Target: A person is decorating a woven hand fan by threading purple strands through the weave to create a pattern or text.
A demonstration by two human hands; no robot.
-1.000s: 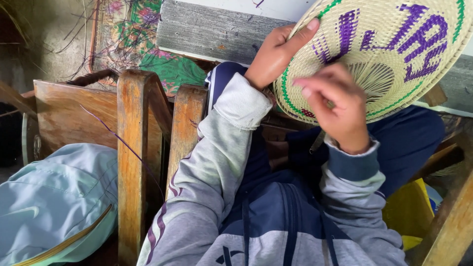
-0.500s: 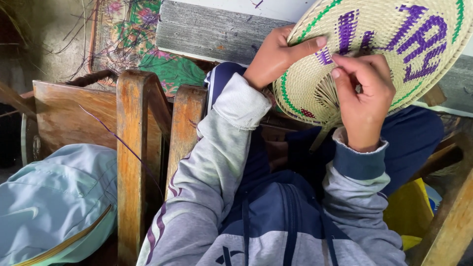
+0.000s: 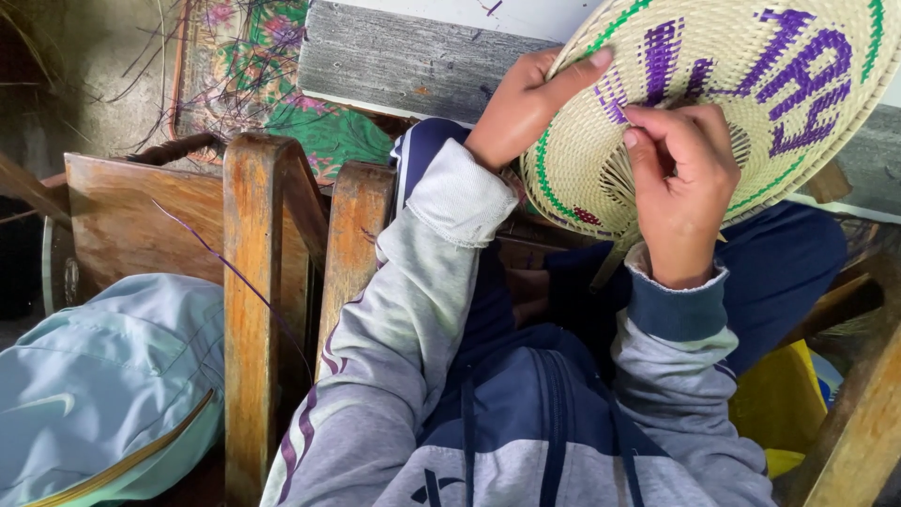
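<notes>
A round woven straw fan (image 3: 741, 131), pale with purple woven shapes and a green ring near its rim, is held up in front of me. My left hand (image 3: 521, 108) grips its left edge, thumb lying across the weave. My right hand (image 3: 680, 178) rests on the fan's face with its fingertips pinched on a purple strand (image 3: 617, 111) in the weave. Both arms wear grey and navy sleeves.
A worn wooden chair arm (image 3: 253, 282) stands at my left. Beside it lies a light blue cap (image 3: 94, 394). A grey wooden plank (image 3: 404, 61) and a flowered cloth (image 3: 282, 84) lie ahead. Something yellow (image 3: 779, 404) sits low right.
My right hand has moved up the fan's face from the lower centre toward the purple weave, and its fingertips have closed on a strand. The left hand stays on the edge.
</notes>
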